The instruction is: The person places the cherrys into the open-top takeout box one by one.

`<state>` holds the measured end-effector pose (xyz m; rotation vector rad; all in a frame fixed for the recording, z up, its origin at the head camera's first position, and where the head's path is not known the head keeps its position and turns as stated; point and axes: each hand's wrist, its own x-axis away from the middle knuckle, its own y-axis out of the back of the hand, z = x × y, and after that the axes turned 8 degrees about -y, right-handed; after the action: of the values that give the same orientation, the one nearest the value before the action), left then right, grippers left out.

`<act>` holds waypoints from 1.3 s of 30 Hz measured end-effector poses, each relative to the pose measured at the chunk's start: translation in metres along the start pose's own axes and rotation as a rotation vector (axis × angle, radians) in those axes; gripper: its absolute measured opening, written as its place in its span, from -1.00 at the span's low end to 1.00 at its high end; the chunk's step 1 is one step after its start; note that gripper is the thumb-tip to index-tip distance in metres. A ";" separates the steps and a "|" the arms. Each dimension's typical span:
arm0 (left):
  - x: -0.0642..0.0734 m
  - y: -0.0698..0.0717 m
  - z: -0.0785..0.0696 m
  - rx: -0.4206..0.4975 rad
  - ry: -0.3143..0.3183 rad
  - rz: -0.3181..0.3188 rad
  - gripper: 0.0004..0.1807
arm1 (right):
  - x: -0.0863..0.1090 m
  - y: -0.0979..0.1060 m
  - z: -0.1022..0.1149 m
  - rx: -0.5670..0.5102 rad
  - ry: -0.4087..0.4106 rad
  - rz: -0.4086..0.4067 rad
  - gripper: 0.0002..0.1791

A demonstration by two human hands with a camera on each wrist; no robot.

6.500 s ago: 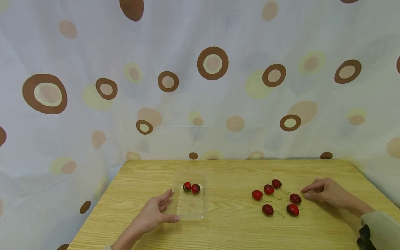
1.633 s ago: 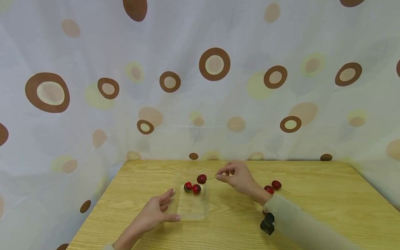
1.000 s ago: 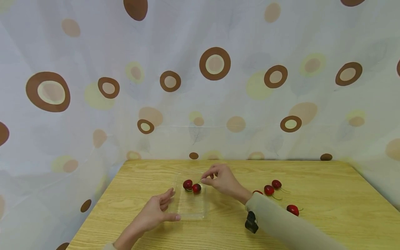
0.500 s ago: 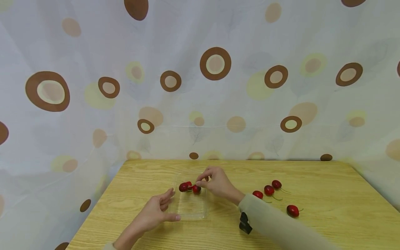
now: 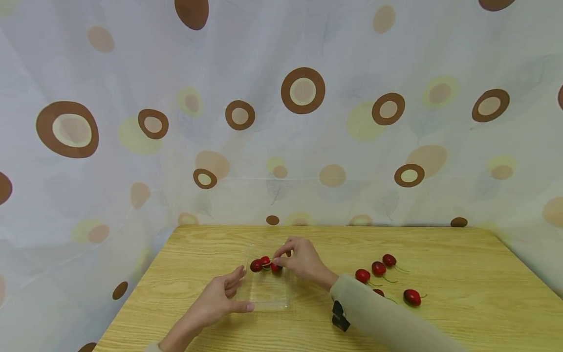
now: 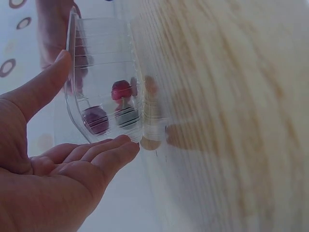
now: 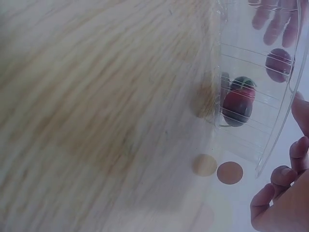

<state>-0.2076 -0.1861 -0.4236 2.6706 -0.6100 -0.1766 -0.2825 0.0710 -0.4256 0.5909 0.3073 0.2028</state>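
Note:
My right hand pinches the thin stem of a dark red cherry at the far right part of a clear plastic box. In the left wrist view this cherry hangs inside the box, higher than the others. Two more cherries lie in the box: a bright red one and a darker one, partly covered by my right fingertips. My left hand stays at the box's left side, fingers straight along the wall, thumb at the near left corner by the rim.
On the wooden table, to the right, lie several stemmed cherries. One of them is partly hidden by my right sleeve. A patterned curtain hangs behind the table's back edge.
My right hand has carried a cherry by its stem from the right-hand group to the box, then shifted slightly left and lower over it. The left hand and box stay in place.

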 end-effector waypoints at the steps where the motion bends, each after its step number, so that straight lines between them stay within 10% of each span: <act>1: 0.000 0.000 0.000 -0.001 0.000 0.000 0.13 | 0.000 0.000 0.000 0.003 -0.005 -0.004 -0.95; 21: 0.000 -0.001 0.001 -0.005 0.007 -0.007 0.13 | 0.006 0.002 0.004 0.163 -0.056 -0.028 -0.96; 39: 0.000 -0.003 0.000 -0.017 0.008 -0.010 0.14 | 0.056 0.148 -0.027 0.179 -0.076 -0.119 -0.89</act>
<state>-0.2067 -0.1837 -0.4242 2.6567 -0.5905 -0.1725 -0.2539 0.2203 -0.3744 0.7527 0.2877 0.0381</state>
